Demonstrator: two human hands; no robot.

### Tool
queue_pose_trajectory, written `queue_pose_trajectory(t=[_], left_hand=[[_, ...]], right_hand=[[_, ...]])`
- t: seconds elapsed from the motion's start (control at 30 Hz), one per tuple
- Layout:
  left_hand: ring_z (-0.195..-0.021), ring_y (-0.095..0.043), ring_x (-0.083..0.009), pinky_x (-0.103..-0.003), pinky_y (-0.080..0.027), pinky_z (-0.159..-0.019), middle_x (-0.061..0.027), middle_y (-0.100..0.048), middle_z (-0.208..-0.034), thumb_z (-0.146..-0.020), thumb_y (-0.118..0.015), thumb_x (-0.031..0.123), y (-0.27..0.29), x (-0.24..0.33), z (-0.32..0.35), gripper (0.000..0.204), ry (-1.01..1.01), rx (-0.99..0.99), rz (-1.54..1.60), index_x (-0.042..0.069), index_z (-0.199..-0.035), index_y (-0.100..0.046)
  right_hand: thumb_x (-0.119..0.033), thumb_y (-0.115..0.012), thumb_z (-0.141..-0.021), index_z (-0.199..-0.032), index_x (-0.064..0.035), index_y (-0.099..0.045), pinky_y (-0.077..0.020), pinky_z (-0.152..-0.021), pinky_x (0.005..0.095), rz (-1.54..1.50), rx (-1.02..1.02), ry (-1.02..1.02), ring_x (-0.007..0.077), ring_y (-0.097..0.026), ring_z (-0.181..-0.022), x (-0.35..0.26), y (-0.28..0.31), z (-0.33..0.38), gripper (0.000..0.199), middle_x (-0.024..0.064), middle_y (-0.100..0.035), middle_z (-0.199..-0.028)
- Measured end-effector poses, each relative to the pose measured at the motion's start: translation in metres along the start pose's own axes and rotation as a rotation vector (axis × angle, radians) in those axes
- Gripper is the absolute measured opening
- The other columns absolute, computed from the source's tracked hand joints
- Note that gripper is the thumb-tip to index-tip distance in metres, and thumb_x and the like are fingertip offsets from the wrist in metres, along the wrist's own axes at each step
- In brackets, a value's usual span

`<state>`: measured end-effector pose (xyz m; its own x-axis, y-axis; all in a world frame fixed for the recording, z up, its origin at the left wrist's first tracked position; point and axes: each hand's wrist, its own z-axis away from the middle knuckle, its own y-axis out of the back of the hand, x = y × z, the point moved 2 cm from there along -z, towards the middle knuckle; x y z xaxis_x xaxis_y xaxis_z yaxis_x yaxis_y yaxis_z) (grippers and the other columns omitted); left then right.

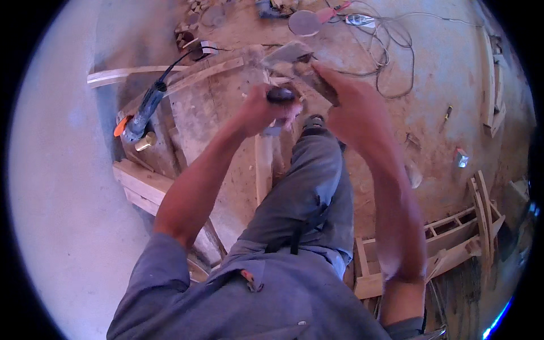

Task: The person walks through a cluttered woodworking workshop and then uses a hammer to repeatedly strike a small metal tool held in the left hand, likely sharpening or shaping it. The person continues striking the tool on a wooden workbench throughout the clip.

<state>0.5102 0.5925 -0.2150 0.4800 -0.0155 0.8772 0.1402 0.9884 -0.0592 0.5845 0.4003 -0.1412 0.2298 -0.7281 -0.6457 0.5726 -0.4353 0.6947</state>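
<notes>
1. Grey-blue cloth covers the person nearest me: a buttoned work shirt above dusty grey trousers, one leg stretched forward.
2. Beyond the shirt, the bare left hand curls its fingers around a dark, rounded, handle-like piece, held out over the wood.
3. Just beside it, the right hand grips a dark brown, narrow bar, forefinger laid along it; I can't tell how the other fingers close.
4. Below the hands runs a pale, straight wooden beam; to the left lies a blue-grey, cylindrical power tool with an orange part, a short brass-coloured cylinder near it.
5. On the right, a pale, slatted wooden frame lies on the brown, dusty floor, and further off a small silvery box.
6. Farthest away are a loosely looped grey cable and a round, pale disc beside something red.
</notes>
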Motion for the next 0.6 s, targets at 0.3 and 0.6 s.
queue_pose_trajectory(t=[0.3,0.6], left_hand=[[-0.062,-0.063,-0.0230,-0.037,-0.052,-0.059,-0.0107,-0.062,-0.068,-0.099,-0.064,0.020,0.042,0.005,0.025,0.026,-0.078,0.201,0.291,0.001,-0.081,-0.063],[-0.054,-0.057,-0.0088,-0.027,-0.043,-0.051,-0.0006,-0.063,-0.063,-0.092,-0.077,0.026,0.021,-0.002,-0.001,0.031,-0.050,0.246,0.066,0.005,-0.072,-0.066]], right_hand=[[0.004,-0.060,-0.074,-0.149,-0.0171,-0.054,-0.0513,-0.091,0.0367,-0.143,0.030,-0.187,0.0306,-0.070,-0.103,0.036,-0.020,0.021,0.078,0.0213,-0.071,-0.115],[0.006,-0.058,-0.076,-0.149,-0.0204,-0.054,-0.0523,-0.091,0.0378,-0.201,0.146,-0.115,0.0302,-0.071,-0.104,0.005,-0.011,0.024,0.078,0.0213,-0.071,-0.118]])
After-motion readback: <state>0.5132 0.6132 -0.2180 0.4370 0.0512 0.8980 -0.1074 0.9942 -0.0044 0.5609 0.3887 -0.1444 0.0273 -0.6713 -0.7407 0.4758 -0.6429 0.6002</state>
